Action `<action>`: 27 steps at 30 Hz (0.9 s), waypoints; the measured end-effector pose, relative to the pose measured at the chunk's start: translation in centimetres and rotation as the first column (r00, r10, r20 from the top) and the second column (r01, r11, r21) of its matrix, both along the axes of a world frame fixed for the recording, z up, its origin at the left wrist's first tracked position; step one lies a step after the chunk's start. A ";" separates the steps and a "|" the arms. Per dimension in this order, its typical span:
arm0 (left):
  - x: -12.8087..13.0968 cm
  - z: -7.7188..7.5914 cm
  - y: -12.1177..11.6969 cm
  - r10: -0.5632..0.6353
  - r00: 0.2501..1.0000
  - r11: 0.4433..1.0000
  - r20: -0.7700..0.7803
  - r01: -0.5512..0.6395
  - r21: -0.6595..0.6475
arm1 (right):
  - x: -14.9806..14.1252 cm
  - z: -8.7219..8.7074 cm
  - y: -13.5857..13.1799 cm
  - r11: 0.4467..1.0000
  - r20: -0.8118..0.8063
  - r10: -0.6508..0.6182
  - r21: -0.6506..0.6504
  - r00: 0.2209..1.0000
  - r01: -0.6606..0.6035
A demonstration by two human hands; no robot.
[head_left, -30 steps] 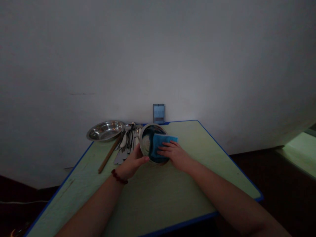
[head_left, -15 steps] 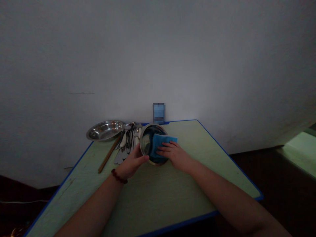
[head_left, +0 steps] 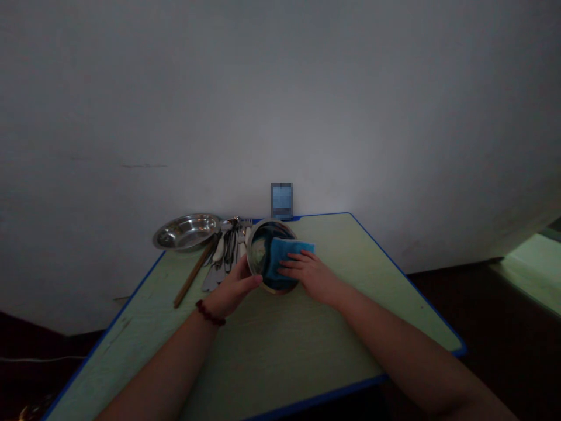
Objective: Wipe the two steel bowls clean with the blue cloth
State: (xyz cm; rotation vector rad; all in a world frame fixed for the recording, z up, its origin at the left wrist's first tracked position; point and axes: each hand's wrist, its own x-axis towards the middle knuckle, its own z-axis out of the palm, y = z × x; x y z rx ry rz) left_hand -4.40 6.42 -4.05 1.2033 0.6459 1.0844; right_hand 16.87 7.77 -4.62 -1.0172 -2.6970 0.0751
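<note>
A shiny metal bowl [head_left: 259, 252] is tilted toward me above the table. My left hand [head_left: 234, 286] grips its left rim, thumb on the near edge and the other fingers hidden behind it. A blue cloth [head_left: 280, 251] lies folded partly inside the bowl and over its right rim. With fingers slightly spread, my right hand [head_left: 309, 275] presses on this cloth and holds it against the bowl; its thumb is hard to make out. A dark red bead bracelet [head_left: 211, 313] circles my left wrist.
Left of the bowl lie several forks, knives and spoons [head_left: 225, 251], with wooden chopsticks [head_left: 193, 278] beside them. An oval metal dish [head_left: 186, 233] sits at the back left corner of the pale green, blue-edged table [head_left: 272, 351]. A blurred upright screen [head_left: 281, 202] leans at the wall.
The bowl and my left hand have shifted very slightly left. My right hand and the blue cloth stay almost in the same place.
</note>
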 end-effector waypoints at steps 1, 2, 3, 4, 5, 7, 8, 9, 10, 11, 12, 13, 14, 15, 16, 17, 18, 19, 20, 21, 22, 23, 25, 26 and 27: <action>0.0 0.1 0.0 -0.006 1.000 1.000 -0.001 0.006 0.001 | 0.0 0.0 0.0 1.000 0.000 -0.001 0.000 1.000 0.001; 0.0 0.1 0.0 -0.008 1.000 1.000 -0.003 0.008 0.003 | 0.0 0.0 0.0 1.000 0.002 0.000 -0.001 1.000 0.000; -0.1 0.1 0.0 -0.006 1.000 1.000 -0.006 0.006 0.005 | 0.0 0.1 0.0 1.000 0.003 0.001 -0.001 1.000 -0.001; -0.1 0.1 0.0 -0.004 1.000 1.000 -0.010 0.004 0.006 | -0.1 0.1 0.0 1.000 0.004 0.003 -0.001 1.000 -0.003; -0.2 0.1 0.0 0.001 1.000 1.000 -0.016 -0.001 0.008 | -0.1 0.1 0.0 1.000 0.006 0.004 -0.002 1.000 -0.004; -0.3 0.0 0.1 0.006 1.000 1.000 -0.027 -0.005 0.011 | -0.1 0.1 0.0 1.000 0.007 0.003 -0.002 1.000 -0.003; -0.3 0.0 0.0 0.006 1.000 1.000 -0.026 -0.006 0.016 | -0.1 0.1 0.0 1.000 0.006 0.002 -0.001 1.000 -0.002; -0.4 0.0 0.0 0.005 1.000 1.000 -0.024 -0.005 0.019 | -0.1 0.1 0.0 1.000 0.003 0.002 0.002 1.000 -0.002; -0.5 0.0 0.0 0.002 1.000 1.000 -0.023 -0.002 0.020 | -0.2 0.1 0.0 1.000 0.001 0.005 0.005 1.000 -0.005; -0.5 0.1 0.0 0.000 1.000 1.000 -0.022 0.000 0.020 | -0.2 0.1 0.0 1.000 0.000 0.007 0.006 1.000 -0.007; -0.6 0.1 0.0 -0.002 1.000 1.000 -0.024 0.003 0.016 | -0.2 0.1 0.0 1.000 0.003 0.009 0.004 1.000 -0.009; -0.7 0.1 0.0 -0.002 1.000 1.000 -0.030 0.002 0.011 | -0.2 0.2 0.0 1.000 0.008 0.011 0.000 1.000 -0.011; -0.7 0.2 0.0 0.000 0.999 1.000 -0.038 0.000 0.007 | -0.2 0.2 0.0 1.000 0.014 0.011 -0.005 1.000 -0.011; -0.8 0.2 0.1 0.006 0.999 1.000 -0.044 -0.006 0.004 | -0.2 0.3 0.0 1.000 0.018 0.010 -0.009 1.000 -0.010; -0.8 0.2 0.1 0.014 0.999 1.000 -0.048 -0.014 0.002 | -0.2 0.3 -0.1 1.000 0.018 0.009 -0.009 1.000 -0.009; -0.8 0.2 0.1 0.021 0.998 1.000 -0.052 -0.022 -0.002 | -0.2 0.3 -0.1 1.000 0.015 0.009 -0.006 1.000 -0.009; -0.8 0.2 0.1 0.026 0.998 1.000 -0.057 -0.027 -0.006 | -0.2 0.3 -0.1 1.000 0.010 0.008 0.000 1.000 -0.008; -0.8 0.3 0.1 0.029 0.998 1.000 -0.061 -0.030 -0.009 | -0.2 0.3 -0.1 1.000 0.005 0.006 0.006 1.000 -0.006; -0.8 0.3 0.0 0.031 0.997 0.999 -0.064 -0.031 -0.009 | -0.2 0.2 -0.1 1.000 0.001 0.005 0.011 1.000 -0.005; -0.8 0.4 0.0 0.031 0.997 0.999 -0.066 -0.031 -0.009 | -0.2 0.2 -0.1 1.000 -0.003 0.003 0.015 1.000 -0.003; -0.8 0.4 0.0 0.032 0.997 0.999 -0.065 -0.033 -0.007 | -0.2 0.2 0.0 1.000 -0.005 0.007 0.018 1.000 -0.007; -0.8 0.5 0.0 0.035 0.997 0.999 -0.063 -0.035 -0.005 | -0.2 0.1 0.0 1.000 -0.004 0.009 0.020 1.000 -0.009; -0.9 0.5 0.0 0.037 0.997 0.999 -0.068 -0.038 -0.015 | -0.2 0.1 0.0 1.000 0.005 0.011 0.018 1.000 -0.011; -0.9 0.5 0.0 0.035 0.997 0.999 -0.076 -0.037 -0.025 | -0.2 0.2 0.0 1.000 0.010 0.009 0.016 1.000 -0.009; -0.9 0.4 0.0 0.033 0.996 0.999 -0.085 -0.036 -0.036 | -0.3 0.3 0.0 1.000 0.013 0.007 0.013 1.000 -0.007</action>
